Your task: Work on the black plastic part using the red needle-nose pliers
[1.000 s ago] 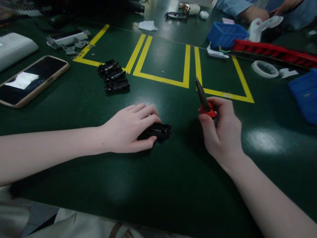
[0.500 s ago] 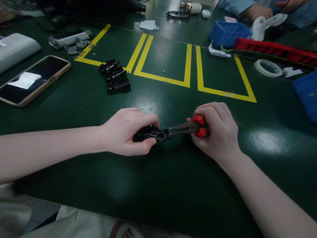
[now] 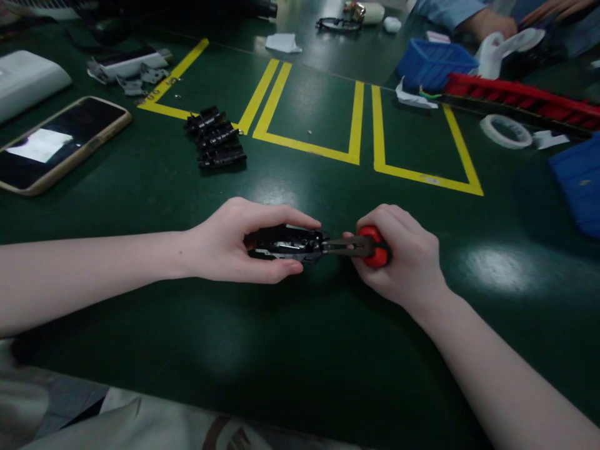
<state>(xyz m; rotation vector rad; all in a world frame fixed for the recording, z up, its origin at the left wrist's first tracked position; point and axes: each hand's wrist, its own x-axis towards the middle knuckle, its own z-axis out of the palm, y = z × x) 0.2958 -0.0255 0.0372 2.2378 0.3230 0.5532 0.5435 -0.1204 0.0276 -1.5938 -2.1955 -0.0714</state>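
Note:
My left hand (image 3: 234,240) grips a glossy black plastic part (image 3: 284,240) between thumb and fingers, just above the green table. The part lies lengthwise, its right end facing the other hand. In my right hand (image 3: 405,253) is a pair of long-nose pliers (image 3: 349,246) with red handles. The jaw tips touch the right end of the black part; whether they pinch a small piece there I cannot tell. Several similar black parts (image 3: 215,137) lie in a group beyond my left hand.
At the left are a phone (image 3: 65,140), a white case (image 3: 28,81) and grey metal pieces (image 3: 135,78). Yellow tape outlines (image 3: 309,149) mark the table. On the right sit a blue bin (image 3: 434,65), a red rack (image 3: 525,97) and a tape roll (image 3: 506,131). Another person's hand (image 3: 494,25) is at the back.
The black part has turned, showing more of its long upper face, and my left fingers have stretched along it. My right hand and the pliers have shifted slightly left, with the jaws now level.

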